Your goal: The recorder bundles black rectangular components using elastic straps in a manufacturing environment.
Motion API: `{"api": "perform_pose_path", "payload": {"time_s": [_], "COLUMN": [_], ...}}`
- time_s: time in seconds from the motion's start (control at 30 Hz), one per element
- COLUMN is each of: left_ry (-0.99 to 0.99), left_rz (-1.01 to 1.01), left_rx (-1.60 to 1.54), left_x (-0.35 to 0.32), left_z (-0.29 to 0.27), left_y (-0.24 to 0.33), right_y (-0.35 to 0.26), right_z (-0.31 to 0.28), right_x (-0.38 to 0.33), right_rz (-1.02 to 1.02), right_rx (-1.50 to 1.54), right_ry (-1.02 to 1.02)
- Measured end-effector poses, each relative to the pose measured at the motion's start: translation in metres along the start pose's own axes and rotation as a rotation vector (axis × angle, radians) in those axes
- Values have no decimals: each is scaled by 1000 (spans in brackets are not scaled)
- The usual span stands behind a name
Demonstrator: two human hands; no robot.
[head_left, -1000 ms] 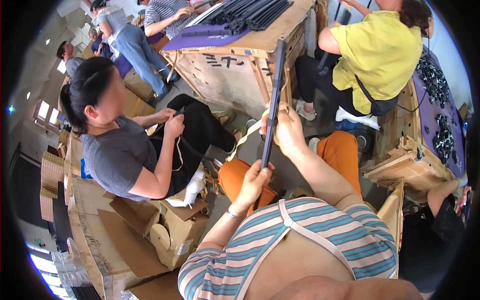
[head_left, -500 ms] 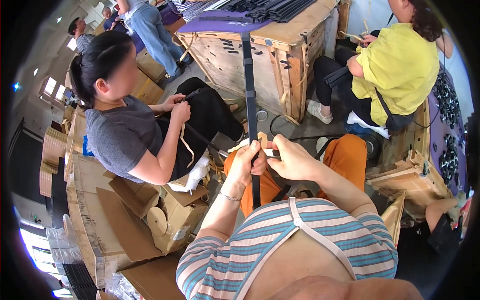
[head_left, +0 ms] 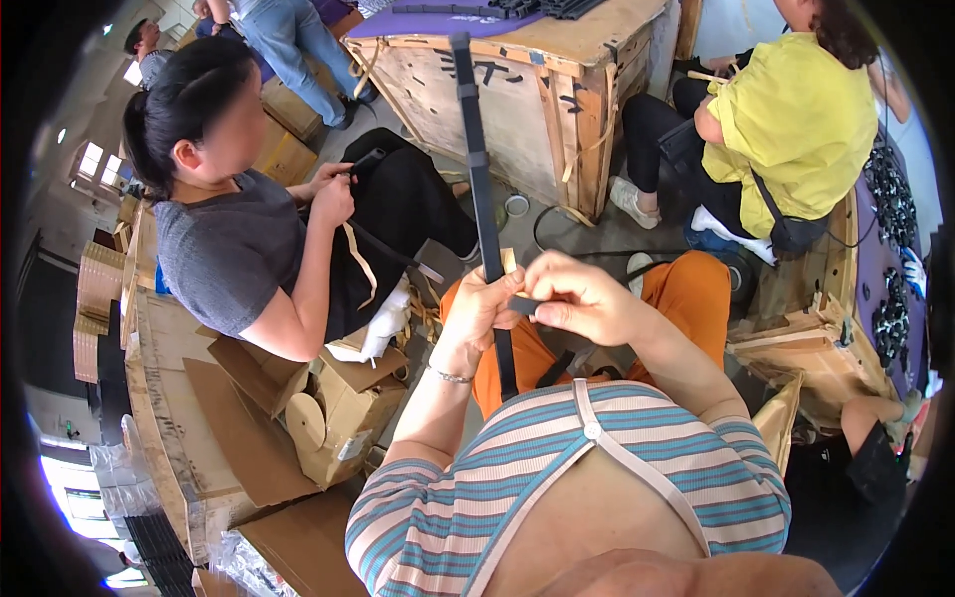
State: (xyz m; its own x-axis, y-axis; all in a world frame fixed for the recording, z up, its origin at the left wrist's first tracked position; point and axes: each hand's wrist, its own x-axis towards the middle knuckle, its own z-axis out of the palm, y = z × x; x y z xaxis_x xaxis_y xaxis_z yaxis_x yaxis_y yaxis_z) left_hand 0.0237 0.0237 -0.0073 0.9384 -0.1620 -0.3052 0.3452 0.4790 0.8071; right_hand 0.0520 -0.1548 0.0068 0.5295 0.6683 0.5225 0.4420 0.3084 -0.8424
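We hold the strip (head_left: 479,189) upright over our lap, a long, thin black bar rising from our knees toward the crate (head_left: 537,99) ahead. We judge the work midway: the strip is in hand and being fitted, nothing yet set down. Our left hand (head_left: 484,310) wraps the strip at its middle, fingers closed round it. Our right hand (head_left: 587,297) pinches a small dark piece (head_left: 525,304) against it, perhaps a clip; it is too small to tell.
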Motion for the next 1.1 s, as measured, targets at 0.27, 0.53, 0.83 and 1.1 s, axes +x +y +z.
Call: {"api": "perform_pose_path", "payload": {"time_s": [0.27,0.53,0.83,1.1], "left_ry": [-317,-493,-479,-475], "left_rz": [-69,-104,-105,-115], "left_rx": [-44,-109,-57,-62], "left_x": [-7,-15,-16,-15], "left_z": [0,2,7,7], "left_y": [-1,5,7,7], "right_y": [-8,1,5,11], "right_z": [-17,-16,-12,-12], "right_x": [4,14,16,13], "right_rz": [363,166,166,156], "right_rx": [335,-6,16,49], "right_ry": [126,269,290,309]}}
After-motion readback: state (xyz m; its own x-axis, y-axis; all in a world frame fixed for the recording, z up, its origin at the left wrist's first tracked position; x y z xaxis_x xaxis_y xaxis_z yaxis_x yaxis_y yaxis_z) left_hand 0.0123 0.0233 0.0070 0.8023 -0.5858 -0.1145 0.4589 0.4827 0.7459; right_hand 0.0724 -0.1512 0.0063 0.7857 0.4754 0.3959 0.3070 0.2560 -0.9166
